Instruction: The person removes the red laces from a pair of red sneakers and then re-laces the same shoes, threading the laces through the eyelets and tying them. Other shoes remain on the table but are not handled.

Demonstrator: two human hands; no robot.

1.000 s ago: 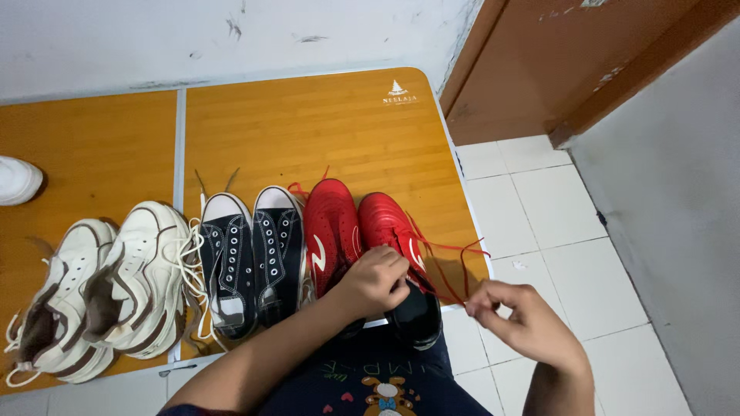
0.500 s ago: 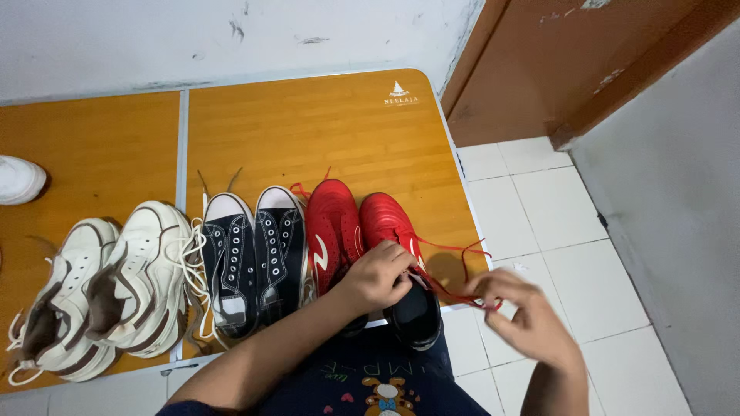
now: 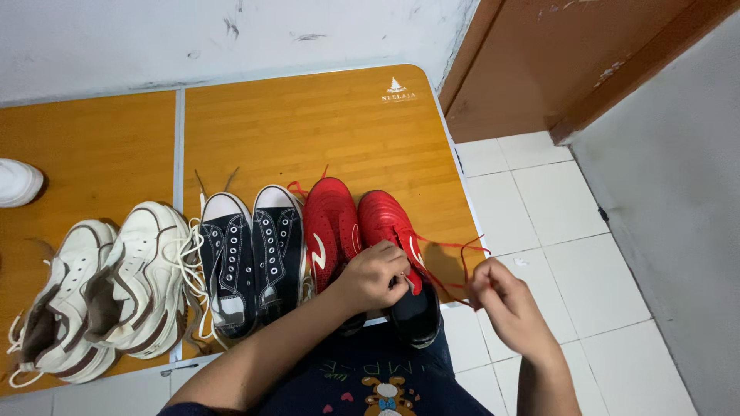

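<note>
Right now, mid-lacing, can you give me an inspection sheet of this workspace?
Surface: orange wood-grain folding table, bare at the back.
Job's things: red sports shoes, thin red lace.
Clutter: black canvas sneakers, cream chunky trainers, white shoe at the table's left edge.
Hands: left hand on the right-hand red shoe; right hand pinching the lace.
Cables: nothing seen.
Surroundings: white tiled floor, brown door, scuffed white wall.

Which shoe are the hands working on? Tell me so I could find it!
Look at the orange table with a row of shoes along its near edge. Go to the row's right end: it is the red shoe by the corner, under the left hand, the only one with a red lace pulled sideways.
</note>
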